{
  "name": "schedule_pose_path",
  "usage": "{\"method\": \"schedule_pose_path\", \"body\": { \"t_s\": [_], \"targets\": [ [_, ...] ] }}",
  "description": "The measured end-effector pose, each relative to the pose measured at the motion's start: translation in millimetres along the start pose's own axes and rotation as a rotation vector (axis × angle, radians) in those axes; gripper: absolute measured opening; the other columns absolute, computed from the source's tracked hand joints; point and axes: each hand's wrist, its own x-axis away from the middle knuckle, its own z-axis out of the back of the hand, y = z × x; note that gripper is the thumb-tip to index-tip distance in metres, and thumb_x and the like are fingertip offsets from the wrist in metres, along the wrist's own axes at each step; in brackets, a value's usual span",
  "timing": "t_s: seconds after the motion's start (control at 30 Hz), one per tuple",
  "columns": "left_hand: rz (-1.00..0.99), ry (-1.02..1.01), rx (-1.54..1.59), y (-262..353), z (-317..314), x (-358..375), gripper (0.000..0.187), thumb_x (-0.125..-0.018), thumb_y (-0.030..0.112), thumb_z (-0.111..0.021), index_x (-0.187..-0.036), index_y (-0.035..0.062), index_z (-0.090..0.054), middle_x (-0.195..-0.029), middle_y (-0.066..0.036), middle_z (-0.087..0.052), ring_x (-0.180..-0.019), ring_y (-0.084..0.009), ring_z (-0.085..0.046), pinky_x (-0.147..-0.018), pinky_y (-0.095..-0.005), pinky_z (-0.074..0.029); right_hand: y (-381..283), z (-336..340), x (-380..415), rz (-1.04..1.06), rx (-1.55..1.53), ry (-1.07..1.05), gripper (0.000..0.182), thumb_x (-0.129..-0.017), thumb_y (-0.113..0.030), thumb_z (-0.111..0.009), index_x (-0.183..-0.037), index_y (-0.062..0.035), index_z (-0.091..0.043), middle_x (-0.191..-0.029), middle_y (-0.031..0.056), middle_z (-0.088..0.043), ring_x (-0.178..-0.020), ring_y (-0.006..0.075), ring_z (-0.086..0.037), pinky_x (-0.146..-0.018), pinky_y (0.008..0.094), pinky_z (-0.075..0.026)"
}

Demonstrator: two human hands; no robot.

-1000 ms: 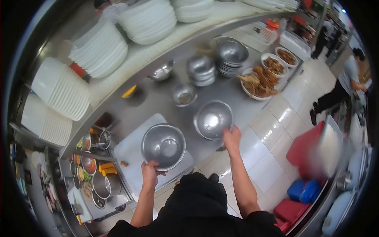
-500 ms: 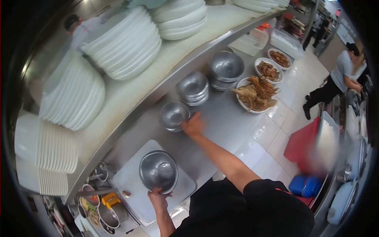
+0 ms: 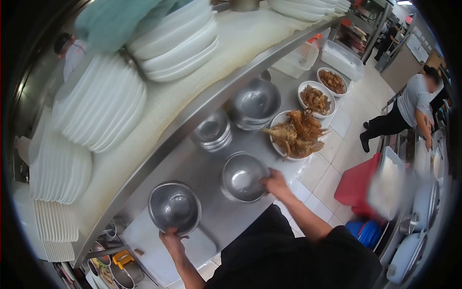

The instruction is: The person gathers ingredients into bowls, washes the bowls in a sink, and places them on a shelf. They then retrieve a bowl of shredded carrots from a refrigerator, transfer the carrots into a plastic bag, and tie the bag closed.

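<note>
My left hand (image 3: 173, 242) grips the near rim of a metal bowl (image 3: 174, 207), held over the edge of the white cutting board (image 3: 202, 243). My right hand (image 3: 276, 185) is closed on the right rim of another metal bowl (image 3: 244, 176), above the steel counter. A second rim shows faintly under that bowl; blur hides whether several are nested. Beyond it stand a stack of smaller metal bowls (image 3: 212, 129) and a stack of larger ones (image 3: 257, 102). A white bowl of fried pieces (image 3: 297, 135) lies to their right.
Stacked white bowls (image 3: 98, 103) fill the shelf (image 3: 168, 103) over the counter, with a green cloth (image 3: 115, 24) on top. Two more food bowls (image 3: 315, 98) stand farther back. Bottom left are ingredient containers (image 3: 126, 277). Across the aisle a person (image 3: 409, 106) works near a red bin (image 3: 357, 183).
My right hand has drawn its bowl toward me, away from the stacks and closer to the left bowl. My left hand still holds its bowl. The head view has shifted.
</note>
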Motion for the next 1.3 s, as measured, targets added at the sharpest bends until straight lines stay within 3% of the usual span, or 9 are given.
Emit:
{"method": "schedule_pose_path", "body": {
  "t_s": [0.07,0.2,0.27,0.73,0.8,0.97,1.07,1.17,1.3],
  "targets": [
    [0.031,-0.021,-0.010,-18,-12,2,0.033,-0.070,0.013,-0.047,-0.089,-0.0136,-0.052,-0.071,-0.019,-0.059,-0.046,-0.0270,-0.057,-0.038,-0.0340,-0.046,-49,47,-5,0.130,-0.021,-0.007,0.037,-0.073,-0.006,-0.055,-0.107,0.0076,-0.057,-0.070,0.0160,-0.062,-0.045,0.0192,-0.056,-0.040,0.0319,-0.046],
    [0.125,-0.126,-0.011,-28,-67,23,0.035,-0.072,0.015,-0.045,-0.089,-0.0145,-0.053,-0.074,-0.021,-0.061,-0.047,-0.0287,-0.059,-0.039,-0.0354,-0.046,-119,91,-53,0.613,0.175,0.273,0.032,-0.072,-0.011,-0.053,-0.099,0.0078,-0.058,-0.076,0.0226,-0.063,-0.068,0.0315,-0.063,-0.066,0.0384,-0.049],
    [0.104,-0.160,-0.051,-32,-91,34,0.035,-0.073,0.015,-0.044,-0.088,-0.0151,-0.054,-0.074,-0.022,-0.062,-0.049,-0.0289,-0.059,-0.040,-0.0363,-0.047,-146,95,-83,0.532,0.095,0.223,0.033,-0.072,-0.012,-0.051,-0.097,0.0078,-0.057,-0.080,0.0252,-0.063,-0.081,0.0361,-0.063,-0.076,0.0407,-0.047],
    [0.157,0.088,0.115,-65,-139,90,0.030,-0.072,0.004,-0.047,-0.090,-0.0193,-0.042,-0.070,-0.028,-0.056,-0.050,-0.0379,-0.060,-0.036,-0.0387,-0.049,-199,56,-135,0.467,0.033,-0.109,0.025,-0.073,-0.007,-0.056,-0.094,0.0056,-0.057,-0.065,0.0171,-0.062,-0.051,0.0239,-0.061,-0.043,0.0347,-0.048],
    [0.154,0.064,0.092,-52,-143,95,0.026,-0.070,0.007,-0.046,-0.080,-0.0170,-0.048,-0.067,-0.027,-0.058,-0.047,-0.0344,-0.059,-0.034,-0.0372,-0.046,-198,21,-142,0.646,0.200,-0.076,0.028,-0.073,-0.012,-0.053,-0.094,0.0061,-0.057,-0.073,0.0231,-0.064,-0.061,0.0304,-0.067,-0.052,0.0398,-0.053],
    [0.149,-0.044,0.113,-54,-132,83,0.027,-0.070,0.006,-0.046,-0.084,-0.0181,-0.046,-0.066,-0.026,-0.057,-0.046,-0.0347,-0.060,-0.033,-0.0366,-0.047,-182,-54,-152,0.374,0.163,-0.329,0.034,-0.074,-0.015,-0.053,-0.092,0.0136,-0.055,-0.079,0.0272,-0.064,-0.067,0.0353,-0.067,-0.067,0.0397,-0.055],
    [0.164,-0.075,0.106,-53,-130,76,0.031,-0.069,0.005,-0.047,-0.089,-0.0194,-0.045,-0.069,-0.024,-0.058,-0.048,-0.0341,-0.061,-0.033,-0.0356,-0.048,-169,-74,-157,0.640,0.606,-0.217,0.037,-0.076,-0.021,-0.060,-0.092,0.0119,-0.057,-0.084,0.0277,-0.064,-0.080,0.0377,-0.066,-0.074,0.0411,-0.054],
    [0.150,-0.078,0.074,-55,-132,71,0.024,-0.069,0.007,-0.047,-0.078,-0.0145,-0.049,-0.062,-0.023,-0.057,-0.044,-0.0318,-0.059,-0.032,-0.0361,-0.045,-163,-78,-150,0.775,0.629,-0.093,0.041,-0.076,-0.026,-0.066,-0.092,0.0101,-0.058,-0.087,0.0277,-0.064,-0.089,0.0390,-0.063,-0.079,0.0423,-0.052],
    [0.157,-0.198,0.039,-67,-140,53,0.030,-0.070,0.008,-0.048,-0.089,-0.0152,-0.049,-0.067,-0.021,-0.059,-0.047,-0.0300,-0.060,-0.036,-0.0339,-0.047,-168,-67,-134,0.748,0.644,-0.085,0.040,-0.077,-0.027,-0.067,-0.092,0.0093,-0.059,-0.088,0.0276,-0.064,-0.087,0.0403,-0.063,-0.080,0.0428,-0.052]
  ]
}}
